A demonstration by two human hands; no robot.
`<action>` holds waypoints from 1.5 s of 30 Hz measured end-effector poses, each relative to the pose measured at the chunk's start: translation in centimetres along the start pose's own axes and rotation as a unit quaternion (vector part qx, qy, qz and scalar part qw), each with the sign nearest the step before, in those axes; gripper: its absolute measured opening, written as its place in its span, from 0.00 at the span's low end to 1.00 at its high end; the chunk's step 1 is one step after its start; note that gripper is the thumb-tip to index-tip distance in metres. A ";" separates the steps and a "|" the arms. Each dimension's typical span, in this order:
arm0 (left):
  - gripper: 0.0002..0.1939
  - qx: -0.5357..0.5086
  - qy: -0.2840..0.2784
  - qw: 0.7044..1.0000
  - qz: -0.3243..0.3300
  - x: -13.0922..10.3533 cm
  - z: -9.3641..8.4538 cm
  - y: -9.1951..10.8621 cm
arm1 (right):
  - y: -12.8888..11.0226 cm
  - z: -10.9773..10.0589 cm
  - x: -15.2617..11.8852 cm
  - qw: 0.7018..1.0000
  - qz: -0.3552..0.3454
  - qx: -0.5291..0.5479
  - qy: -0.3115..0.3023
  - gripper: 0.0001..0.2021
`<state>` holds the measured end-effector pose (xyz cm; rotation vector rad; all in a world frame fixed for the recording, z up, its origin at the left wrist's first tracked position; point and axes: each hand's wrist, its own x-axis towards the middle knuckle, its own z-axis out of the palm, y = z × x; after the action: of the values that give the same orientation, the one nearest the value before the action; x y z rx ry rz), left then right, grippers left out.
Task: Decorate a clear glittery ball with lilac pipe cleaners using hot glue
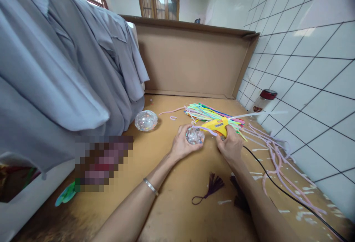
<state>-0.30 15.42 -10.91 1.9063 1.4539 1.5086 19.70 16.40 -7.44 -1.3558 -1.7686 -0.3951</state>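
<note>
While left hand (181,144) grips clear plastic ball (195,136), right hand (232,145) grips yellow glue gun (217,125) | lavender fuzzy strip (206,129): bond unclear | purple thread tassel (214,185): unattached

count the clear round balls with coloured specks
2. One clear round ball with coloured specks is in the left hand, beside the yellow plastic glue gun; the other ball rests on the tan tabletop, nearer the grey cloth. More could be hidden behind that cloth.
</note>
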 end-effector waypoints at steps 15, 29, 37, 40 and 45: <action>0.37 -0.002 -0.008 1.000 -0.008 0.0 -0.2 0.4 | -0.3 -0.4 0.3 0.997 0.057 0.008 -0.048 0.12; 0.37 -0.026 0.004 0.999 -0.046 0.2 -0.4 0.8 | 2.0 0.3 1.5 0.969 0.216 0.014 -0.117 0.12; 0.36 -0.004 -0.002 0.999 -0.049 0.1 -0.4 0.5 | 3.1 -0.5 0.2 0.913 0.301 -0.075 -0.265 0.20; 0.36 -0.009 -0.003 0.999 -0.047 0.0 -0.5 0.5 | 2.8 -0.2 -0.3 0.905 0.301 -0.095 -0.284 0.24; 0.36 -0.020 0.002 0.998 -0.056 0.1 -0.6 0.7 | 3.1 0.2 -0.5 0.901 0.305 -0.099 -0.293 0.24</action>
<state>-0.50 15.02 -10.08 1.7688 1.4956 1.4798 22.45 17.35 -8.69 -2.2498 -1.6500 0.2160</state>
